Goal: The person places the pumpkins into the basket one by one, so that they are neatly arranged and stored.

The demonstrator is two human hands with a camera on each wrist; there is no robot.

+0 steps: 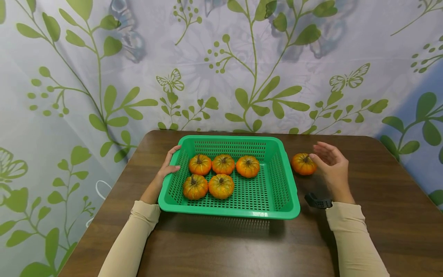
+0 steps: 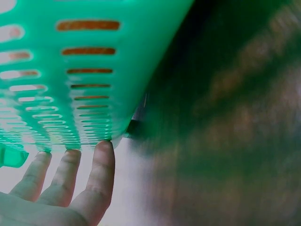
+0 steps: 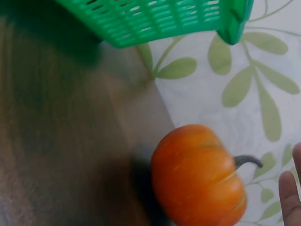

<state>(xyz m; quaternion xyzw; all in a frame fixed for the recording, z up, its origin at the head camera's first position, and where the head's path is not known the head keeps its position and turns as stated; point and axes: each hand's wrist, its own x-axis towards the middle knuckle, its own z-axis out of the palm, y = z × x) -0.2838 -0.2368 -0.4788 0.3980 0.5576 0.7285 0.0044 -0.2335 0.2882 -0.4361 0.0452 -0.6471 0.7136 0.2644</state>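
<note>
A green plastic basket (image 1: 228,214) with slotted walls holds several small orange pumpkins (image 1: 221,186) in two rows toward its left side. My left hand (image 1: 167,168) grips the basket's left rim, thumb over the top. In the left wrist view its fingers (image 2: 102,169) press against the outer wall. To the right of the basket, one more pumpkin (image 1: 303,164) with a dark curved stem sits on the table. My right hand (image 1: 333,169) is beside that pumpkin, fingers spread and loosely bent, holding nothing. In the right wrist view, fingertips (image 3: 288,188) show past its stem.
Everything stands on a dark brown wooden table (image 1: 221,250). Behind it hangs a pale curtain (image 1: 221,77) printed with green leaves and butterflies. A black strap (image 1: 318,201) is at my right wrist. A white cord (image 1: 100,188) hangs off the table's left side.
</note>
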